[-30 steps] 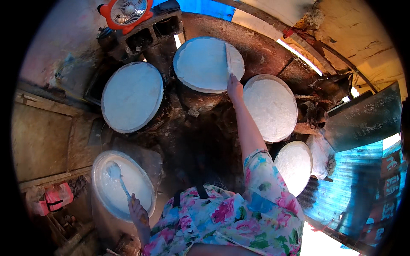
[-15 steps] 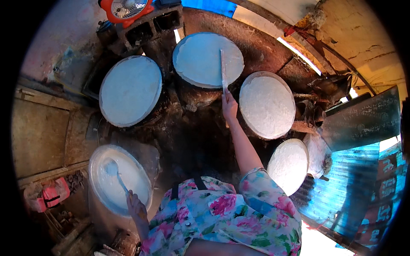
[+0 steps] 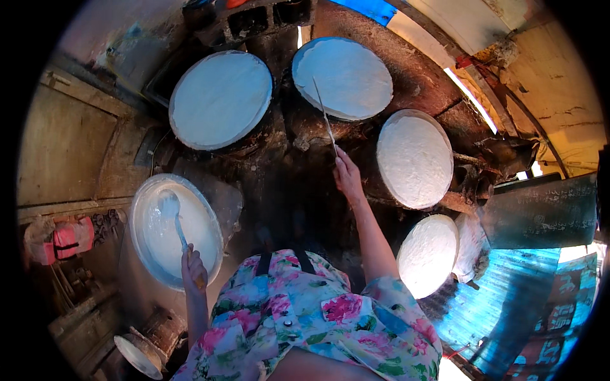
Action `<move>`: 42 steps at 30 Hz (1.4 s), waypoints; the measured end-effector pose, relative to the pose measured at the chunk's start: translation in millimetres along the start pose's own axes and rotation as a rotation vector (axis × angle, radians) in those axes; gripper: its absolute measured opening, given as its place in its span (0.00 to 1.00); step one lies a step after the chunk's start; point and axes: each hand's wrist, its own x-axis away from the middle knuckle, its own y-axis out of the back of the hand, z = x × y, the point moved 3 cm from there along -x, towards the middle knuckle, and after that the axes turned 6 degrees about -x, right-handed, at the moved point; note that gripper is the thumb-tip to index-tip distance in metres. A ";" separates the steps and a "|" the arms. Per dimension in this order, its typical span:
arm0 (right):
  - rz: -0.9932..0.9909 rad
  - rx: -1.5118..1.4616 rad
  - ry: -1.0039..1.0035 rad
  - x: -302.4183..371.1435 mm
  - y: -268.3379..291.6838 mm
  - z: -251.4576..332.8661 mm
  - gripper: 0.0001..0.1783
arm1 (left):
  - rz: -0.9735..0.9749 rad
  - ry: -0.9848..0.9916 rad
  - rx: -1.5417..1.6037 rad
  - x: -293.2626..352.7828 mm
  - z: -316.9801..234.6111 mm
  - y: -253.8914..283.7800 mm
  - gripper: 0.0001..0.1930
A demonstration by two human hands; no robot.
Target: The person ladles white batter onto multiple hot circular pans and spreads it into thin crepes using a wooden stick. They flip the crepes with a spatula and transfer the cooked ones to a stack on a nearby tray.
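Note:
My left hand (image 3: pixel 194 269) is closed around the handle of a ladle (image 3: pixel 179 228). The ladle's whitened head lies in white batter inside a wide, pale basin (image 3: pixel 216 238) at the left. My right hand (image 3: pixel 347 173), reaching forward, grips a long, thin flat spatula (image 3: pixel 326 119), seen nearly edge-on. Its far end lies over the white layer on the far middle round griddle (image 3: pixel 356 76); whether it touches cannot be told. Another white-covered griddle (image 3: pixel 221 101) stands at the far left. To the right of my right hand is a third round pan with a rougher white layer (image 3: pixel 415 159).
Another round white-topped pan (image 3: pixel 429 256) sits near my right elbow. A small whitish container (image 3: pixel 138 357) stands below the basin. Concrete blocks (image 3: pixel 270 19) lie behind the griddles, a dark board (image 3: pixel 540 213) leans at the right, and a wooden panel (image 3: pixel 63 152) stands left.
The view has shifted, so the griddles sit further right. The spatula has turned from flat to edge-on and its tip now points further left. My left hand still holds the ladle in the basin.

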 end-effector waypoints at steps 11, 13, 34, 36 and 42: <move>0.059 -0.433 -0.237 54.9 -30.7 -0.4 0.24 | -0.060 -0.046 -0.125 5.9 -11.2 14.5 0.17; 0.061 -0.451 -0.214 40.5 -38.0 2.6 0.24 | -0.089 -0.078 -0.149 7.6 -12.2 13.5 0.17; -0.172 0.585 0.225 -90.8 -88.2 55.2 0.14 | -0.008 -0.105 -0.023 0.9 -13.4 4.9 0.17; -0.281 0.844 0.324 -117.1 -52.6 47.1 0.13 | 0.003 -0.108 -0.027 -4.8 -13.7 3.7 0.17; -0.259 1.005 0.434 -173.8 -41.7 49.2 0.17 | -0.026 -0.157 -0.005 -5.1 -0.9 0.7 0.18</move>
